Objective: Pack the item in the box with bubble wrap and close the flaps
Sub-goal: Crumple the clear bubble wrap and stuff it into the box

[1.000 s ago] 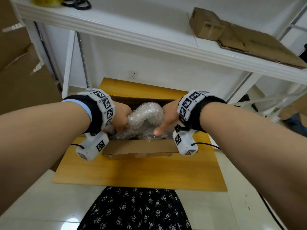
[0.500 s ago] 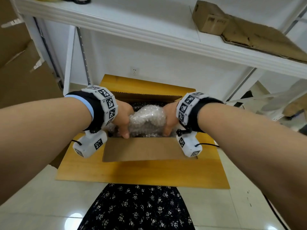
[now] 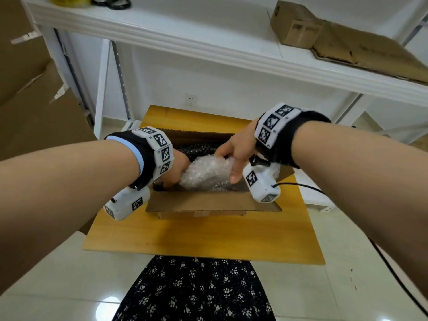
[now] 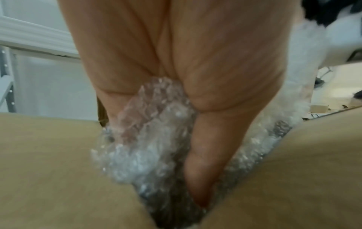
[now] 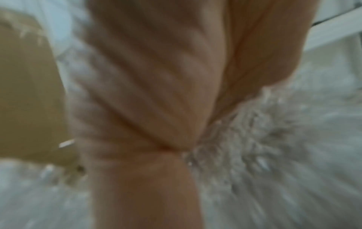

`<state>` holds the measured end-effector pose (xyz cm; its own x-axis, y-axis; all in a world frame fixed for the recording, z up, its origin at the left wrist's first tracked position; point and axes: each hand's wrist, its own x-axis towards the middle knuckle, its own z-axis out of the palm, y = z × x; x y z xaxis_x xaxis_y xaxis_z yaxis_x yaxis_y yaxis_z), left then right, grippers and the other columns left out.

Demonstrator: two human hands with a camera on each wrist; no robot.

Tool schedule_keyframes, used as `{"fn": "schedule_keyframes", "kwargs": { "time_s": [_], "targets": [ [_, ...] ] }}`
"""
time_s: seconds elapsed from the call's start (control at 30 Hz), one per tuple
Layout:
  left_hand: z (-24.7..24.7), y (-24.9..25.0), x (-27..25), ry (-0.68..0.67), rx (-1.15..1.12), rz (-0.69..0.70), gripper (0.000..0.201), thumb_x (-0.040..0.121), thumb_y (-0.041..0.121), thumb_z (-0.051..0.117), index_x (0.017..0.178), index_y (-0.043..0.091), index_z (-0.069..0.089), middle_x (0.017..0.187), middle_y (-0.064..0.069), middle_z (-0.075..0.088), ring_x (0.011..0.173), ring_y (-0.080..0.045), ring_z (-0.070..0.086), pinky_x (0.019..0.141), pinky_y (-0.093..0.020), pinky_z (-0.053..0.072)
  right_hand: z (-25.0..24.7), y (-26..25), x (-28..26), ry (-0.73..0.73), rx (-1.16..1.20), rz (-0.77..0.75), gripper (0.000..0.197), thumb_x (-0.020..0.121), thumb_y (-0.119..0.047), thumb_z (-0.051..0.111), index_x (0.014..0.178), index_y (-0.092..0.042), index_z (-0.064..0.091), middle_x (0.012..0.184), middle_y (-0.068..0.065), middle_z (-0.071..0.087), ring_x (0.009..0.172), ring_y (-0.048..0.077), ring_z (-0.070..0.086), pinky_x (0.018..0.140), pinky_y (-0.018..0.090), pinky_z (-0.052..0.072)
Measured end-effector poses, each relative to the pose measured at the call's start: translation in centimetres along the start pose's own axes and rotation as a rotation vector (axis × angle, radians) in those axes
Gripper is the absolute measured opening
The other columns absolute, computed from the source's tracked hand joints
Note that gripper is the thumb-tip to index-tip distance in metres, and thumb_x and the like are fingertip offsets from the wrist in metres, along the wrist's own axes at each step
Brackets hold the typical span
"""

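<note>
I'm gripping the bubble wrap (image 3: pixel 206 172) with both my left hand (image 3: pixel 177 167) and right hand (image 3: pixel 236 154), fingers curled, crowding between the cardboard box (image 3: pixel 208 202) walls.

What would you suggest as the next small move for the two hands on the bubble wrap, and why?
Probably press the bubble wrap further down into the box. It still bulges above the rim, with the left hand tucking one end in and the right hand gripping the other. The near flap lies open, and likely cannot close flat until the bundle sits lower.
</note>
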<state>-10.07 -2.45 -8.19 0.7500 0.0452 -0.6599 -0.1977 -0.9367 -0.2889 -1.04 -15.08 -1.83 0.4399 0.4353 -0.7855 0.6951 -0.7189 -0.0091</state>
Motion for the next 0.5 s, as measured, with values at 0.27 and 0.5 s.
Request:
{"fn": "schedule_keyframes", "kwargs": {
  "time_s": [0.27, 0.5],
  "targets": [
    [-0.2, 0.7, -0.5, -0.049, 0.015, 0.010, 0.031, 0.093, 0.009, 0.054, 0.124, 0.009, 0.054, 0.102, -0.006, 0.058, 0.083, -0.018, 0.051, 0.066, -0.024, 0.043, 2.3, -1.8, 1.1, 0.024, -0.164, 0.013, 0.051, 0.097, -0.019, 0.057, 0.146, -0.017, 0.041, 0.140, 0.004, 0.051, 0.120, 0.023, 0.053, 0.080, 0.025, 0.043],
    [1.0, -1.0, -0.3, 0.148, -0.391, -0.063, 0.083, 0.084, 0.013, 0.065, 0.150, 0.027, 0.017, 0.131, -0.006, 0.055, 0.108, -0.025, 0.060, 0.091, -0.034, 0.052, 0.4, -1.3, 0.3, -0.019, -0.026, -0.067, 0.046, 0.099, -0.005, 0.051, 0.143, -0.015, 0.043, 0.100, -0.012, 0.053, 0.084, 0.010, 0.053, 0.062, 0.019, 0.048]
  ]
}}
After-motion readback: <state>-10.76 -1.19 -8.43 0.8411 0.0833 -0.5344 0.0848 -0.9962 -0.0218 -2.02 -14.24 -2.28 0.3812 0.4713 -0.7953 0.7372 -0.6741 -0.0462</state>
